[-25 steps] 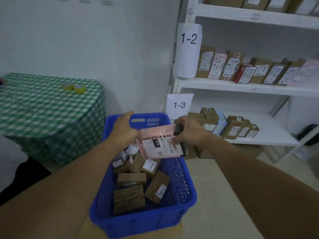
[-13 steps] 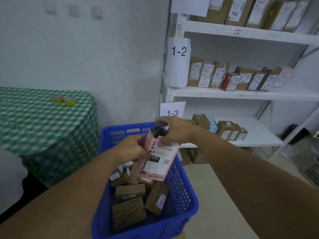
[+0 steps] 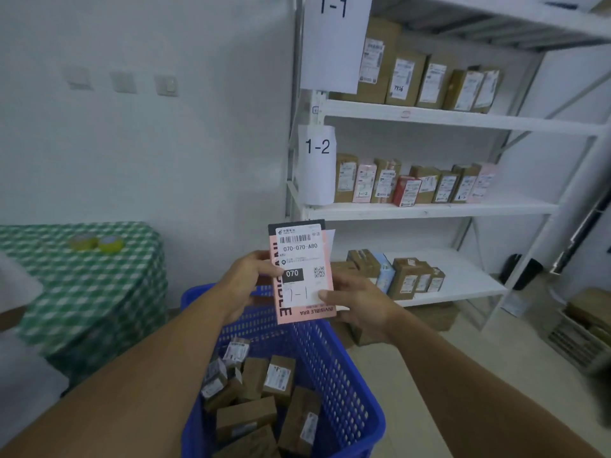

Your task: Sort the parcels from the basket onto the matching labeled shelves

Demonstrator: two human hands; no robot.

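A flat pink parcel (image 3: 302, 276) stands upright above the blue basket (image 3: 344, 375), its label facing me with "1-1" handwritten on it. My left hand (image 3: 246, 285) grips its left edge and my right hand (image 3: 355, 305) holds its lower right corner. The basket below holds several small brown parcels (image 3: 254, 404). White shelves stand ahead on the right: a paper sign 1-1 (image 3: 334, 38) hangs at the top shelf, a sign 1-2 (image 3: 317, 160) at the middle shelf. Each shelf carries several parcels.
A table under a green checked cloth (image 3: 86, 292) stands at the left with two yellow tape rolls (image 3: 97, 242). The lowest shelf (image 3: 463, 279) holds several boxes at its left end. More cartons (image 3: 588, 312) sit on the floor at the far right.
Both hands lifted the pink parcel out of the basket and turned it upright with the label toward me. My view tilted upward, bringing the 1-1 sign into sight.
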